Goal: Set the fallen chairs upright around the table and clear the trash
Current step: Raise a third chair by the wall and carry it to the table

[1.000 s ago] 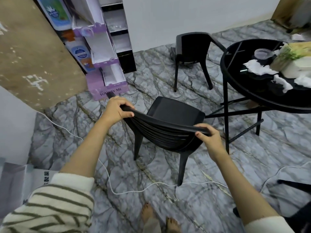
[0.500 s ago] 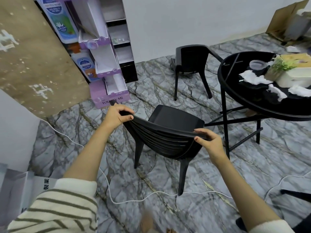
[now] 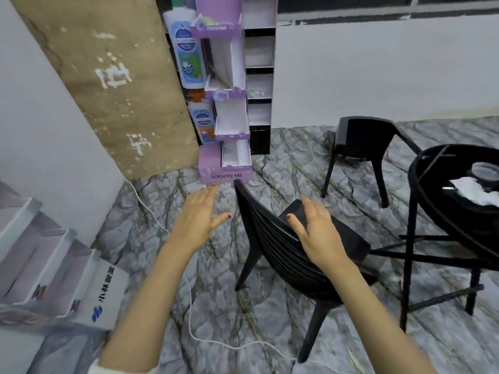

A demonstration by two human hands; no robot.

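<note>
A black plastic chair (image 3: 280, 255) stands upright on its legs just in front of me, beside the round black table (image 3: 432, 201). My left hand (image 3: 198, 217) hovers to the left of its backrest, fingers straight, holding nothing. Above the backrest is my right hand (image 3: 317, 233), fingers spread and empty; I cannot tell whether it touches the chair. A second black chair (image 3: 359, 139) stands upright farther back by the wall. On the table lie crumpled white tissue (image 3: 472, 188) and a clear plastic lid (image 3: 484, 170).
A purple cardboard display stand (image 3: 229, 109) rises against the wall ahead, with a brown pillar (image 3: 113, 76) to its left. White cardboard boxes (image 3: 54, 268) sit on the floor at the left. A white cable (image 3: 189, 306) runs across the marbled floor under the near chair.
Both hands have let go of the near chair's backrest and opened. The view has swung up and to the left, so most of the table is out of sight.
</note>
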